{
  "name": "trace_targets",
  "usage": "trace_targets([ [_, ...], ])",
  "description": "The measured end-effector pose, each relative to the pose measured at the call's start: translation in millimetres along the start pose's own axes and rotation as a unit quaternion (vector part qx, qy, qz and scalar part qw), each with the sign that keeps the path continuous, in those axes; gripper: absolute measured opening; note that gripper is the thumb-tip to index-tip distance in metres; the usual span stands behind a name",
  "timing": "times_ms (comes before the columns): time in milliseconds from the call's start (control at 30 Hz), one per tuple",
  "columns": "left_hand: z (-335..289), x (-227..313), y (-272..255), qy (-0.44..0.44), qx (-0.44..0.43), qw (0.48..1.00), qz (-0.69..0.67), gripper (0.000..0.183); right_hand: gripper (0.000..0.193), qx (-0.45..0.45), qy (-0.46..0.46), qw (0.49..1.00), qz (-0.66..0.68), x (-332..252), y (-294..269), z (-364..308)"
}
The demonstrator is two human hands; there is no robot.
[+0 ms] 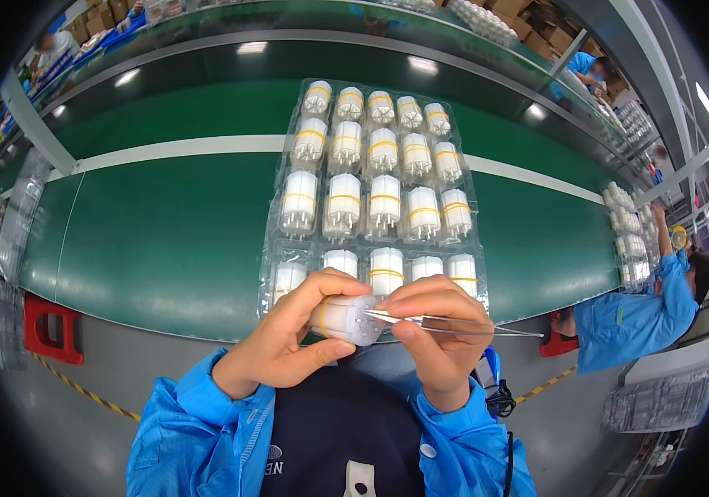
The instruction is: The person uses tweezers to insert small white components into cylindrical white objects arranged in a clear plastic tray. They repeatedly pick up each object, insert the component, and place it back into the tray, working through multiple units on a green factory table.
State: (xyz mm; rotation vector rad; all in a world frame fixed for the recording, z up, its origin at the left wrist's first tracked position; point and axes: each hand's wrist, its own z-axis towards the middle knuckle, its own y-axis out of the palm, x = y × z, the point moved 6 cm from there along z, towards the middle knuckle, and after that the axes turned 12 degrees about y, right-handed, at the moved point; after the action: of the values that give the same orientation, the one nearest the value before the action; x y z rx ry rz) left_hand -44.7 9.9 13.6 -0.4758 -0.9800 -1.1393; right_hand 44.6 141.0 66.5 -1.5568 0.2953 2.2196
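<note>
In my left hand (292, 340) is a white cylindrical plug-like part (339, 321) with a yellow band, lying on its side with its end toward the right. My left thumb and fingers are wrapped round it. My right hand (445, 340) pinches a pair of metal tweezers (470, 326), whose tips reach the right end of the part. Whether the tips grip anything there is too small to tell. Just beyond my hands lies a clear plastic tray (275, 228) with rows of similar white cylinders (385, 197), banded in yellow, many with metal pins showing.
The tray rests on a green conveyor belt (172, 224) with a white stripe. A co-worker in a blue smock (636, 323) sits at the right by another filled tray (629, 232). Red stools (52, 330) stand below the belt edge. Clear trays (657, 402) are stacked at lower right.
</note>
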Motion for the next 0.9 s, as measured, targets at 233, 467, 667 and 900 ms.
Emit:
trace_targets([
  [233,-1,0,-1,-0.002,-0.001,1.000,0.019,0.051,0.015,0.002,0.028,0.999,0.026,10,0,-1],
  [467,0,1,0,-0.001,-0.001,1.000,0.015,0.049,0.014,0.002,0.050,0.997,0.058,16,-1,-2],
  [667,1,0,-1,0.010,-0.001,1.000,0.028,0.048,0.011,0.029,0.057,0.996,0.069,20,-1,-5],
  [900,1,1,-1,0.018,0.001,0.999,0.030,0.048,0.011,0.028,0.052,0.996,0.073,17,-1,-5],
])
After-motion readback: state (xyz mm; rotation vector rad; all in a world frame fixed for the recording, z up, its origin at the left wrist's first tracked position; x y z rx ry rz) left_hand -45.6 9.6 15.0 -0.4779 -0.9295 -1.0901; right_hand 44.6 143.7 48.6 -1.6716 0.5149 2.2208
